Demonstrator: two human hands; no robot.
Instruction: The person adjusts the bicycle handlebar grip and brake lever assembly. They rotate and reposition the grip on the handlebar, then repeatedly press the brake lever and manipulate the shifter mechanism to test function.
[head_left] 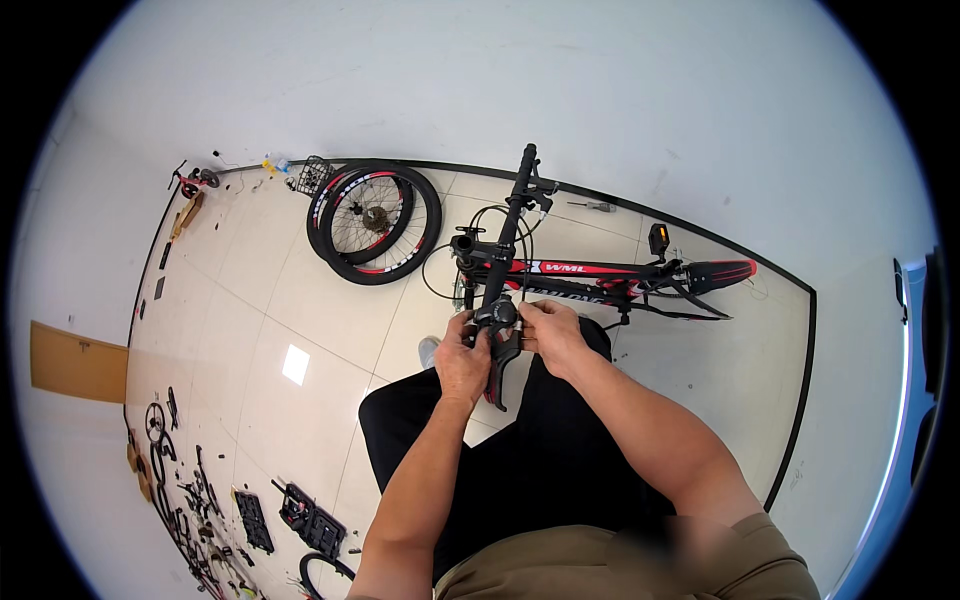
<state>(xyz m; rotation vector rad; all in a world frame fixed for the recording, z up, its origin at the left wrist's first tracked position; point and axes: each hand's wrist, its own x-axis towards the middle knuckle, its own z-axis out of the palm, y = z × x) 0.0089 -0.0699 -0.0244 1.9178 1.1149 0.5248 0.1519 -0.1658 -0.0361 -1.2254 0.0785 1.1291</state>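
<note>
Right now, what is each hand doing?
Left hand: closed on the handlebar end, at the brake lever.
Right hand: closed on the same lever clamp.

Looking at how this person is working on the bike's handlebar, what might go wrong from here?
Both the left hand and right hand crowd the brake lever at the handlebar end; a slip might pinch a finger. The bike frame has no wheels fitted and leans unsupported, so it may tip if pushed. The loose wheels propped against the wall could roll or fall over.

Matt black handlebar (pixel 508 232), glossy floor tiles (pixel 300 290)
</note>
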